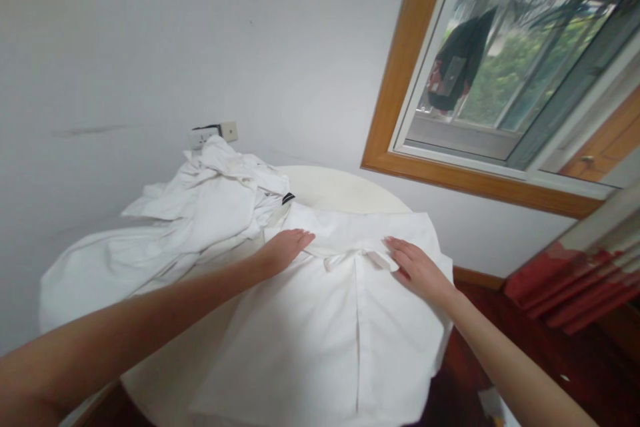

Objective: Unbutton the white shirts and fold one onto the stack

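Note:
A white collared shirt (pixel 320 333) lies spread over a round, pale table (pixel 345 185), its button front facing up and its lower part reaching the near edge. My left hand (pixel 284 250) rests flat on the cloth left of the collar, fingers stretched out. On the other side, my right hand (pixel 417 267) lies with extended fingers at the right collar point, touching the fabric. The collar (pixel 357 257) sits between the two hands. A heap of crumpled white clothes (pixel 200 207) is piled to the left, with a small black label (pixel 288 198) at its right end.
Behind the table stands a white wall with a socket (pixel 204 137) just above the heap. A wood-framed window (pixel 480 183) is at the upper right. Red and cream curtain (pixel 570 273) hangs at the right, over a dark red floor (pixel 530 353).

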Demonstrator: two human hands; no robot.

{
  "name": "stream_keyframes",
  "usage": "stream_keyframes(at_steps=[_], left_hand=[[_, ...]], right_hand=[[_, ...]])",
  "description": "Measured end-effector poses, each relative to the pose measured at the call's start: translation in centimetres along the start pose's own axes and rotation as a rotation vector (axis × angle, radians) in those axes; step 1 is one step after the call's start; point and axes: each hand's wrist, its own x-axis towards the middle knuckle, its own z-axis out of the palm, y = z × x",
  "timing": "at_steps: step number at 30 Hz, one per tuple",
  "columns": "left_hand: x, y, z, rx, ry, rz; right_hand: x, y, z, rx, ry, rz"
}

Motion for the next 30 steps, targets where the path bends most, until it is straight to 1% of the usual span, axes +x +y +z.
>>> stream_keyframes(at_steps=[3,4,7,9,10,12,14,16,18,20,23,26,30], left_hand=[[-0.3,-0.1,-0.3,0.039,-0.014,-0.026],[-0.5,-0.2,-0.5,0.056,-0.003,-0.003],[-1.2,-0.6,-1.2,0.069,0.074,0.137],[-1.9,-0.5,-1.6,0.042,0.121,0.177],[-2.4,-0.3,-1.6,0.023,0.128,0.167],[-3.5,0.4,-1.4,-0.024,0.107,0.133],[-4.6,1.4,-0.8,-0.071,0.078,0.079],[-5.5,2.3,-0.3,-0.103,0.084,0.022],[-5.8,2.6,0.1,-0.125,0.102,-0.002],[-5.4,2.3,0.3,-0.143,0.094,0.009],[-3.6,0.9,0.7,-0.145,0.032,0.013],[-1.4,-0.9,1.4,-0.122,-0.007,-0.027],[0.7,-3.0,2.3,-0.112,-0.009,-0.081]], right_hand=[[-0.2,-1.3,-0.1,0.039,0.015,0.003],[-0.4,-1.6,-0.1,0.050,0.027,0.015],[-1.4,-2.3,0.2,0.086,0.040,0.050],[-2.1,-2.6,0.5,0.110,0.029,0.034],[-2.4,-2.7,0.6,0.122,0.020,0.019],[-2.8,-3.0,0.7,0.147,0.002,0.012],[-2.9,-3.4,0.7,0.173,-0.033,0.052],[-2.7,-3.7,0.7,0.195,-0.081,0.097],[-2.5,-3.8,0.8,0.208,-0.111,0.119],[-2.3,-3.8,1.2,0.214,-0.112,0.134],[-1.7,-3.5,1.8,0.217,-0.091,0.163],[-0.6,-3.0,2.7,0.228,-0.062,0.194],[1.4,-1.9,3.9,0.252,-0.037,0.234]])
